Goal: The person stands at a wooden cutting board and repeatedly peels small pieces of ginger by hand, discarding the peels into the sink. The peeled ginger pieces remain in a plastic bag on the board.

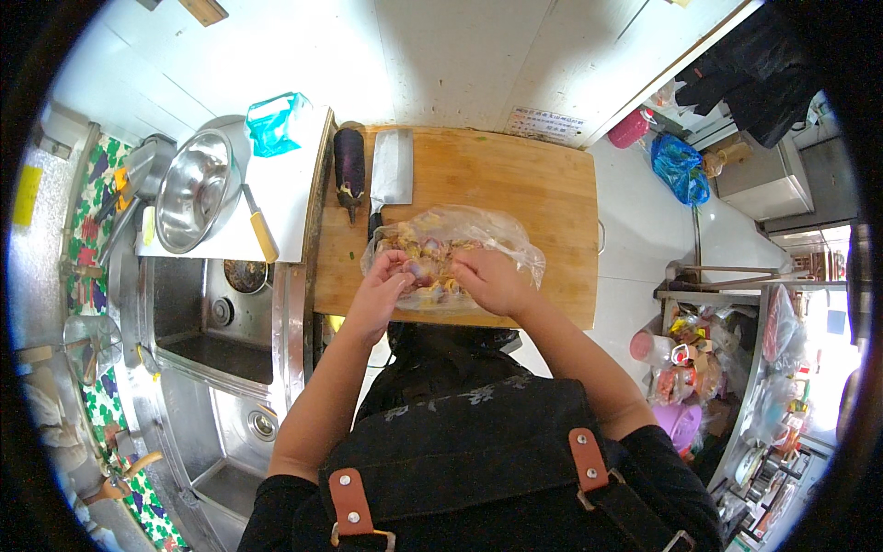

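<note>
A clear plastic bag of yellowish and reddish raw meat pieces, which look like poultry, lies at the near edge of the wooden cutting board. My left hand has its fingers curled at the bag's left side, beside a purplish piece. On the right side, my right hand is closed on the bag with bent fingers. Behind the bag lies a cleaver, its dark handle partly hidden by the plastic. A dark purple eggplant rests to the left of the cleaver.
Left of the board, a metal bowl, a teal packet and a knife with a light handle sit on a white counter. A steel double sink is nearer. At right, a blue bag lies near a cluttered shelf.
</note>
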Demonstrator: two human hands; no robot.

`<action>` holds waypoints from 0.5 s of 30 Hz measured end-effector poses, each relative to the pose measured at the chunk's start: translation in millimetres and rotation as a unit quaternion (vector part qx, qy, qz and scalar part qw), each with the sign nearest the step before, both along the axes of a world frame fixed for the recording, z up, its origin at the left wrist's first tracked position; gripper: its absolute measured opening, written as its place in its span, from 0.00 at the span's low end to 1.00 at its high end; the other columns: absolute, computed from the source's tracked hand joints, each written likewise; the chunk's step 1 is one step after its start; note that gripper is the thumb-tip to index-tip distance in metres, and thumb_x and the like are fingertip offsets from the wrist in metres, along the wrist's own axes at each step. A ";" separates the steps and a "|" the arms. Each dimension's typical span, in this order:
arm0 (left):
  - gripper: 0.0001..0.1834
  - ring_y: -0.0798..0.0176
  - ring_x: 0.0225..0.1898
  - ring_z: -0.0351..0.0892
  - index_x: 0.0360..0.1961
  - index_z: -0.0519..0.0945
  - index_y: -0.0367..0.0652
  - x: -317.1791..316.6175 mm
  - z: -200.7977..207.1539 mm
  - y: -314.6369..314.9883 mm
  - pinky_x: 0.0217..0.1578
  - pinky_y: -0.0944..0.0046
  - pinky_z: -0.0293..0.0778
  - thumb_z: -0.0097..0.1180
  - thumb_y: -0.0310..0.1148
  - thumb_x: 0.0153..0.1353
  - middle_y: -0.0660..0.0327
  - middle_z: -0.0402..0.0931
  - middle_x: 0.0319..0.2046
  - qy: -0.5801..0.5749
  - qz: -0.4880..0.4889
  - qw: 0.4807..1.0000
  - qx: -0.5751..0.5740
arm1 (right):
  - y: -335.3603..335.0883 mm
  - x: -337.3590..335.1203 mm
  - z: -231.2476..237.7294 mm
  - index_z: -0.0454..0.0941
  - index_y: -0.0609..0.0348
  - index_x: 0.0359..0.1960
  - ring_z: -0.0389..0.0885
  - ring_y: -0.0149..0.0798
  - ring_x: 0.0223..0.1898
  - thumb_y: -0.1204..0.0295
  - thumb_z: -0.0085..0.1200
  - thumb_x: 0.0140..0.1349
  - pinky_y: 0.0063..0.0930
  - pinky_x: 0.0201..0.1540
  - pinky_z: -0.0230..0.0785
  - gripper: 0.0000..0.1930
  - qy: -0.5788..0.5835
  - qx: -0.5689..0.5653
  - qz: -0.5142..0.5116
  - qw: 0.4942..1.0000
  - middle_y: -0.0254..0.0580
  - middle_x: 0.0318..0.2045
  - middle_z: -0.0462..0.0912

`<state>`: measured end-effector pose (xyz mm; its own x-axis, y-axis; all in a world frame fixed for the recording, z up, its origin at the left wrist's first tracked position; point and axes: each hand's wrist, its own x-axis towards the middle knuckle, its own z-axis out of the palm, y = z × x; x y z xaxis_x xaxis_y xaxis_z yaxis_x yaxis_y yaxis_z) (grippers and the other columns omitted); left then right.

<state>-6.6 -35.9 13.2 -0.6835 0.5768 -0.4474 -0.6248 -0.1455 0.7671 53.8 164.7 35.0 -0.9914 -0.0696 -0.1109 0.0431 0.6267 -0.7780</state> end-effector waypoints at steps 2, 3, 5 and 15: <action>0.11 0.67 0.40 0.74 0.43 0.67 0.40 -1.1 4.5 -1.6 0.44 0.69 0.67 0.47 0.23 0.58 0.62 0.72 0.37 0.056 -0.029 0.997 -0.040 | -2.0 1.8 7.5 0.73 0.61 0.28 0.77 0.51 0.31 0.55 0.47 0.60 0.40 0.36 0.68 0.19 -0.030 0.007 0.025 0.999 0.49 0.27 0.78; 0.13 0.67 0.38 0.74 0.45 0.67 0.39 -1.5 6.7 -2.0 0.46 0.69 0.67 0.48 0.23 0.58 0.62 0.71 0.37 0.085 -0.043 0.993 -0.065 | -3.4 1.7 9.6 0.72 0.62 0.28 0.77 0.51 0.31 0.52 0.47 0.60 0.40 0.36 0.69 0.21 -0.023 -0.001 0.040 0.999 0.49 0.27 0.78; 0.13 0.69 0.39 0.73 0.45 0.67 0.39 -0.9 10.6 -2.2 0.45 0.69 0.67 0.48 0.23 0.58 0.63 0.71 0.37 0.106 -0.069 0.990 -0.058 | -7.0 -0.7 8.8 0.73 0.63 0.29 0.78 0.51 0.32 0.51 0.45 0.62 0.40 0.37 0.69 0.23 -0.075 -0.020 0.034 0.996 0.50 0.28 0.79; 0.13 0.71 0.36 0.69 0.42 0.69 0.39 4.9 14.9 5.3 0.38 0.70 0.68 0.52 0.24 0.56 0.62 0.71 0.34 0.254 -0.152 0.942 -0.160 | -14.5 -0.1 -31.9 0.71 0.61 0.43 0.76 0.52 0.43 0.65 0.39 0.63 0.41 0.47 0.66 0.14 -0.099 -0.210 0.128 0.964 0.56 0.37 0.78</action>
<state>-1.7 -30.6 28.2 -0.6808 0.6721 -0.2912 -0.1409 0.2700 0.9525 53.7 150.2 3.0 -0.8977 -0.3900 -0.2048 0.1025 0.2673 -0.9582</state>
